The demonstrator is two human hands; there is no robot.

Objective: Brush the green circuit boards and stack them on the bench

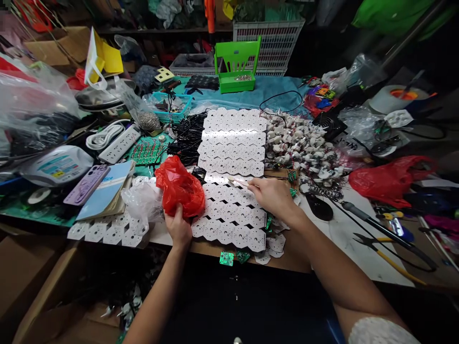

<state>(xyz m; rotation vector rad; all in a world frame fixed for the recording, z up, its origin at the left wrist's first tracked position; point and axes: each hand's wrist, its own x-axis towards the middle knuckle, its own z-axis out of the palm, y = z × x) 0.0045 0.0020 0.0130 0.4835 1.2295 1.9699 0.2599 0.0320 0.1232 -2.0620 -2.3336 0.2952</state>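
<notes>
My left hand [178, 227] is closed around the bottom of a crumpled red plastic bag [178, 186] at the table's front edge. My right hand [271, 195] pinches a thin pale stick-like tool [238, 181] over white panels of hexagonal circuit boards [233, 210]. More of these white panels [233, 141] lie stacked behind. Small green circuit boards [226, 258] sit near the front edge.
A heap of white bulb parts [304, 148] lies right of the panels, a bundle of black wires [186, 136] to their left. A soldering iron [362, 212], pliers [380, 248], a second red bag [389, 179], a power strip [120, 143], a phone [86, 185] and a green tray [236, 81] surround them.
</notes>
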